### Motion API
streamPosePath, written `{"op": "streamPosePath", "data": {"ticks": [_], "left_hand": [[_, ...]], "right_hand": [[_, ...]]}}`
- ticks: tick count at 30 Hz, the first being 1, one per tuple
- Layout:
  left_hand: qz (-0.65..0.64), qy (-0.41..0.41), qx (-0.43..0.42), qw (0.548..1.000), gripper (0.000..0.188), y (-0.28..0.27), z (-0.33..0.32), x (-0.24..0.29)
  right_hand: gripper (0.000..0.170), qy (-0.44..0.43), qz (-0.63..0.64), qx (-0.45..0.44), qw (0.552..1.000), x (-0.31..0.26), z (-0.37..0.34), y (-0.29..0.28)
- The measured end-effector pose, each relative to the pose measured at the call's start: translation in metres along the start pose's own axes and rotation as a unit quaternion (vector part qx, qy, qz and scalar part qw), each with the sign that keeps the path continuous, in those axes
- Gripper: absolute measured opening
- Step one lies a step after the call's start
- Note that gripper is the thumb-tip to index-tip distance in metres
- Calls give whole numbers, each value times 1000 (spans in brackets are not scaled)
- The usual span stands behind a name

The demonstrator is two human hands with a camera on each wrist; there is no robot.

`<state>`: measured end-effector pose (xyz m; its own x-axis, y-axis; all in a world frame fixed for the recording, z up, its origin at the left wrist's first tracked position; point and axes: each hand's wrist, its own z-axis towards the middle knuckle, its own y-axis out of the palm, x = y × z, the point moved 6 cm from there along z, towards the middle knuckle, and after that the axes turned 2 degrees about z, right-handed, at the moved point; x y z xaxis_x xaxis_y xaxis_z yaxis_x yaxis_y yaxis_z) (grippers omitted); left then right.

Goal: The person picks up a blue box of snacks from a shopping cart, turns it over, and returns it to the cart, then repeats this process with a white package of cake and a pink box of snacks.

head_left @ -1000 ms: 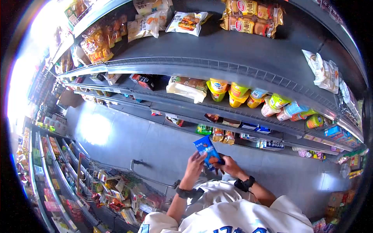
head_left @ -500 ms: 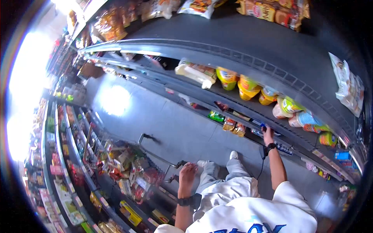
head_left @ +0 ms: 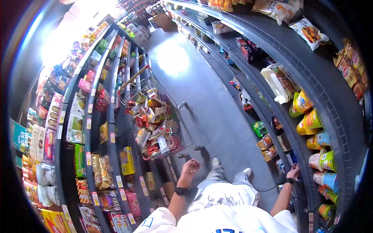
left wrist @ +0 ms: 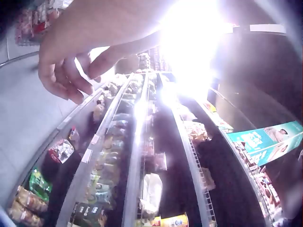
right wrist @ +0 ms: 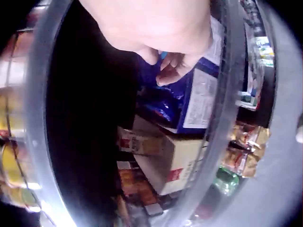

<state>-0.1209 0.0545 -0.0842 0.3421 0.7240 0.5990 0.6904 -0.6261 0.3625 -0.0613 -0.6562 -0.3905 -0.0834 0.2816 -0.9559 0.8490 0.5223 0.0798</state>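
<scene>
Over a dark blue box [right wrist: 201, 101] on a shelf, my right hand [right wrist: 156, 28] has its fingers bent down among shiny blue packets [right wrist: 163, 109]. A bit of light blue shows between thumb and fingers; whether they grip it cannot be told. In the head view that right hand [head_left: 294, 171] reaches into the right-hand shelving. My left hand [head_left: 190, 167] hangs low over the aisle near the cart, holding nothing. The left wrist view shows the left hand [left wrist: 80, 56] with fingers loosely curled.
A wire cart [head_left: 180, 145] full of packaged goods stands ahead on the left. Stocked shelves [head_left: 110, 136] line the left side. On the right, cup noodles [head_left: 311, 121] sit on a shelf. Beside the blue box is a cream carton [right wrist: 182, 163]. Floor [head_left: 217, 112] shows between.
The blue packet was between both hands; then my right hand moved off to the right-hand shelf while the left came away empty. The head view has turned toward the cart and left shelves.
</scene>
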Motion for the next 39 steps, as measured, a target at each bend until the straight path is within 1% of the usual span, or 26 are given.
{"op": "streamPosePath", "data": {"ticks": [1, 2, 3, 4, 5, 6, 7, 9, 11, 13, 15, 16, 17, 18, 19, 20, 22, 24, 25, 27, 30, 31, 33, 35, 37, 39], "left_hand": [[13, -4, 22, 1000, 17, -2, 1, 5], [-15, -15, 22, 1000, 18, -23, 25, 0], [-28, -27, -6, 999, 18, -35, 46, -3], [-6, -40, -3, 999, 17, -40, 55, 0], [18, -53, -2, 998, 16, -44, 67, 5], [-77, -84, -134, 984, 15, -68, 107, -7], [-71, -89, -94, 989, 15, -71, 120, 0], [-29, -79, -50, 995, 12, -36, 107, 39], [-13, -31, -6, 999, 13, -37, 122, 75], [10, 12, -99, 995, 14, -77, 170, 112], [8, 53, -85, 995, 13, -93, 178, 171], [43, 136, -101, 985, 12, -113, 196, 204], [81, 211, -115, 967, 12, -133, 211, 231], [101, 234, -21, 967, 12, -149, 217, 258], [124, 228, 34, 965, 11, -168, 228, 281], [155, 262, 67, 950, 11, -185, 240, 304], [230, 325, 126, 909, 13, -210, 254, 346], [280, 397, 135, 864, 16, -223, 270, 382], [324, 421, 166, 831, 20, -233, 286, 397], [347, 439, 176, 810, 24, -240, 311, 428], [413, 417, 149, 796, 32, -228, 336, 479], [441, 406, 145, 787, 37, -224, 349, 496], [419, 385, 141, 810, 51, -250, 421, 508], [497, 285, 169, 802, 57, -260, 459, 505], [610, 230, 181, 736, 47, -232, 427, 498], [666, 260, 180, 676, 45, -220, 417, 494]], "right_hand": [[15, 92, 69, 15, 993, -9, -29, 6], [9, 99, 147, 81, 981, -33, -75, 18], [7, 155, 113, 17, 981, -10, -82, 7], [11, 182, 153, -1, 971, 1, -97, 6], [13, 206, 129, 17, 970, -3, -128, 10], [8, 252, 168, -60, 951, 14, -145, 8], [5, 268, 123, -9, 956, 18, -173, 4], [11, 331, 91, -95, 935, 34, -218, 1], [15, 389, 33, -50, 919, 51, -260, -6], [19, 404, -8, -95, 910, 64, -295, -7], [16, 423, -30, -73, 903, 72, -328, -6], [16, 433, -48, -41, 899, 79, -340, -9], [16, 435, -69, -46, 896, 80, -354, -3], [18, 441, -105, -56, 890, 82, -366, 2], [19, 443, -141, -65, 883, 82, -371, 13], [20, 420, -231, -118, 870, 75, -378, 34], [21, 367, -393, -213, 816, 64, -401, 80], [23, 281, -447, -353, 772, 66, -412, 135], [23, 232, -468, -415, 745, 65, -413, 159], [22, 195, -438, -421, 770, 35, -438, 216], [22, 121, -389, -420, 811, -13, -470, 269], [21, 119, -388, -410, 816, -20, -477, 273], [21, 118, -390, -391, 825, -31, -488, 266], [20, 143, -408, -364, 825, -28, -499, 240], [19, 172, -415, -344, 824, -14, -512, 206], [18, 205, -410, -324, 827, 13, -528, 147]]}}
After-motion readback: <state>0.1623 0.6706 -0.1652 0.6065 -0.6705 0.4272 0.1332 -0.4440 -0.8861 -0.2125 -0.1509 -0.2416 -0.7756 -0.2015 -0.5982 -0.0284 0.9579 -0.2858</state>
